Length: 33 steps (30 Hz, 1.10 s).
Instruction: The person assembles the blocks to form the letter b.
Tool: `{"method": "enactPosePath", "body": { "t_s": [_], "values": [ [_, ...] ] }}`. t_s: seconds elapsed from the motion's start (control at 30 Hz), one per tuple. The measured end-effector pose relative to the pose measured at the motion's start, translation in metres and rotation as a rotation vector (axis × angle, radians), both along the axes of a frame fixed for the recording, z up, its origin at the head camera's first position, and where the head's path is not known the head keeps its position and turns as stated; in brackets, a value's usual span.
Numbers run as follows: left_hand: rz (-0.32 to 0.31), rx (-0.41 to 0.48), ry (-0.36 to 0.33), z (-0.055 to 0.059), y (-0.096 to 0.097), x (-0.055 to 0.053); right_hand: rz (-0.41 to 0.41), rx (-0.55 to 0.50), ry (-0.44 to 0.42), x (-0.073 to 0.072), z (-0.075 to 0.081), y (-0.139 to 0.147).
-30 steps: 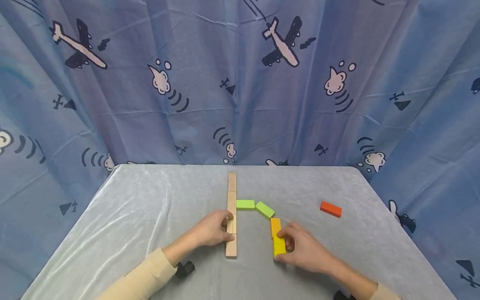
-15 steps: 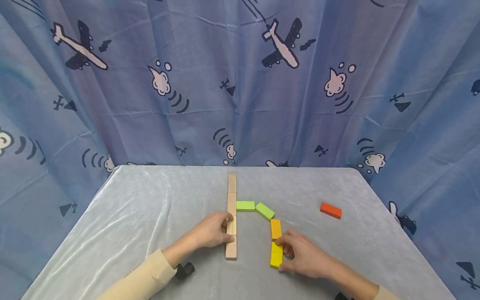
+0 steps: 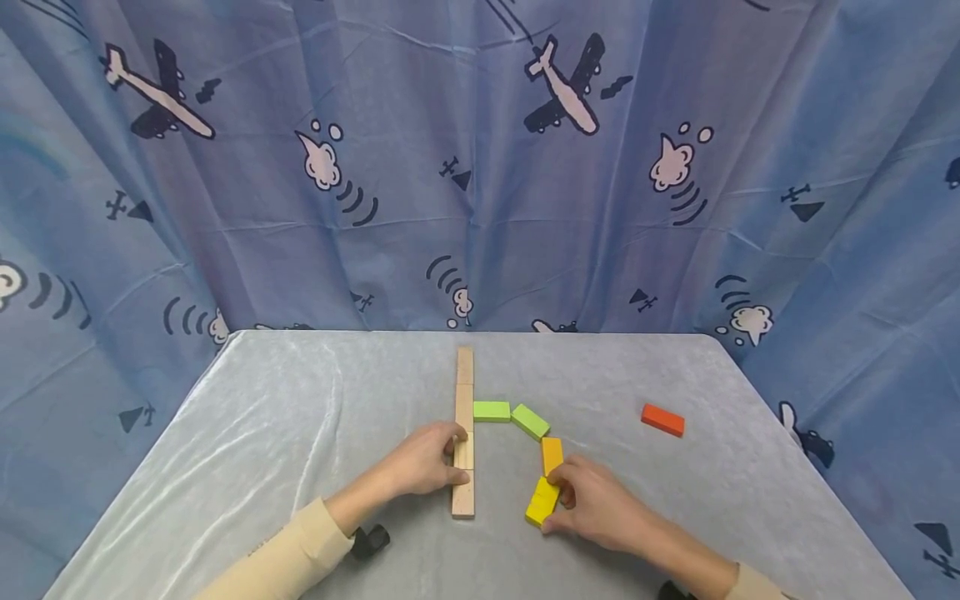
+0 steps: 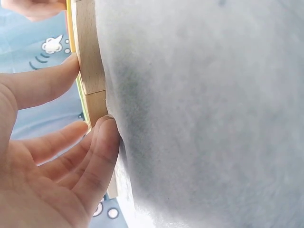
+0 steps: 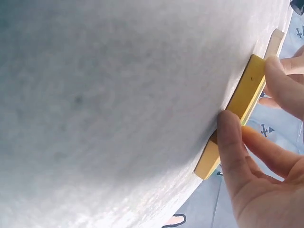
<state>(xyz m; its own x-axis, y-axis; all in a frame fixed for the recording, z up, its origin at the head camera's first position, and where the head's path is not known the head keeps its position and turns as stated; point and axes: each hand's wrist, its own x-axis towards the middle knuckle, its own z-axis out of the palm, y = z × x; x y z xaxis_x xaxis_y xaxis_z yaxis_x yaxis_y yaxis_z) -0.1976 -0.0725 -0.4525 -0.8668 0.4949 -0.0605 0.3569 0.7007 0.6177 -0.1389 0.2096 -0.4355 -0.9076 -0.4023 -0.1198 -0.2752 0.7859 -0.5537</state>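
Several plain wooden blocks lie end to end in a straight row [image 3: 464,408] at mid table. My left hand [image 3: 426,458] holds one of them, thumb and fingertips at its left side; in the left wrist view the thumb and fingers touch the wood [image 4: 90,61]. My right hand [image 3: 600,504] pinches a yellow block [image 3: 542,502] between thumb and fingers. That block slants, its far end at the near end of an orange-yellow block [image 3: 552,455]. Two green blocks [image 3: 492,411] lead from the wooden row toward the orange-yellow one.
A red block [image 3: 663,420] lies apart on the right of the table. Pale grey cloth [image 3: 337,383] covers the tabletop, and a blue patterned curtain [image 3: 405,167] hangs behind its far edge. A black device [image 3: 369,542] sits by the left wrist.
The right hand has drawn the yellow block toward the near side, then turned it so its near end points to the left. The left hand has stayed at the wooden row.
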Motion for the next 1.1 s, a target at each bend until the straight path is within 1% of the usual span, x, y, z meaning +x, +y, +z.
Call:
{"method": "enactPosePath", "body": {
  "t_s": [0.23, 0.4, 0.5, 0.93, 1.1],
  "values": [
    [-0.005, 0.009, -0.006, 0.000, 0.000, 0.000, -0.073, 0.025, 0.017, -0.002, -0.001, -0.003],
    [0.000, 0.008, -0.013, 0.002, 0.000, 0.001, -0.139, 0.038, -0.009, -0.006, 0.007, 0.000],
    [0.003, 0.009, -0.018, 0.002, 0.000, 0.001, -0.156, 0.041, -0.003, -0.009, 0.012, 0.006],
    [-0.007, 0.003, -0.007, 0.003, 0.000, 0.003, -0.151, 0.044, 0.151, -0.022, 0.028, 0.046],
    [-0.005, 0.004, -0.012, 0.003, 0.000, 0.003, -0.172, 0.038, 0.213, -0.029, 0.030, 0.062]
  ]
}}
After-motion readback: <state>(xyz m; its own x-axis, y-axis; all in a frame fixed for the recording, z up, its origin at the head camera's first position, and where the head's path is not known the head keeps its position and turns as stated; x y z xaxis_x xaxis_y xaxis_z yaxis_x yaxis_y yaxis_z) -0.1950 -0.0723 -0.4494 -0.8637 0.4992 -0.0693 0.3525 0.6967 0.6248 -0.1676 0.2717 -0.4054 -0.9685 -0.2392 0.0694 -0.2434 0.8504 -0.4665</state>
